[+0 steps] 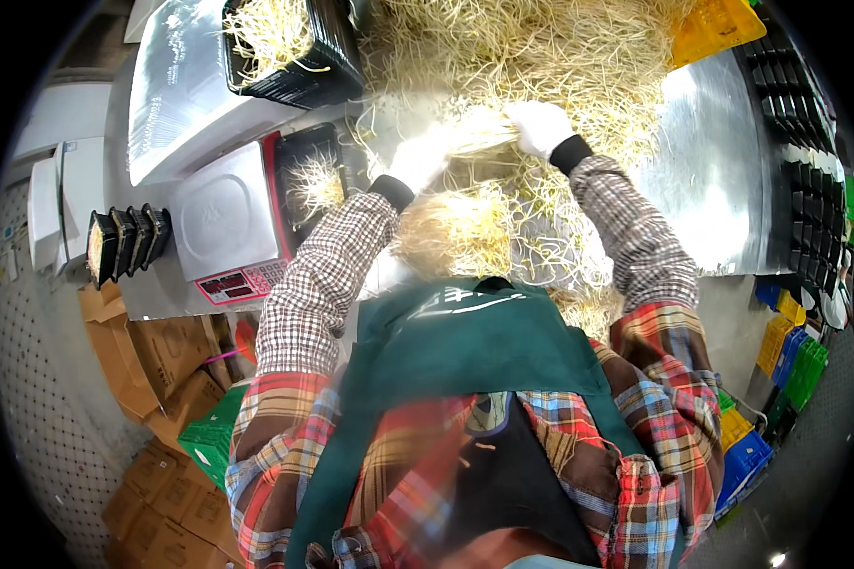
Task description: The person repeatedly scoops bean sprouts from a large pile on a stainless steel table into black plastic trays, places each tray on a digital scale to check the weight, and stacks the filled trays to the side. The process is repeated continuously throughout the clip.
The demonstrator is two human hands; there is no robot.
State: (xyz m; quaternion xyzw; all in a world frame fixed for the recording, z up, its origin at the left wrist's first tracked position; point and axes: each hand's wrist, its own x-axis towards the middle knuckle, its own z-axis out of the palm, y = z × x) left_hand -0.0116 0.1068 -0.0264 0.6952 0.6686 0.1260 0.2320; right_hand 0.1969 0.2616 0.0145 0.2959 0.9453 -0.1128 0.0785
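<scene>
A loose bundle of bean sprouts stretches between my two white-gloved hands above the metal table. My right hand is closed round the bundle's right end. At its left end is my left hand, washed out by glare, its fingers hard to make out. A large heap of bean sprouts spreads just beyond my hands. Nearer my body, a smaller clump of sprouts lies on the table. Left of my left hand, a black tray holds a few sprouts.
A scale with a red front panel stands to the left. Behind it, stacked black trays have sprouts on top, beside a stack of clear film or lids. More black trays line the right edge; a yellow crate sits far right.
</scene>
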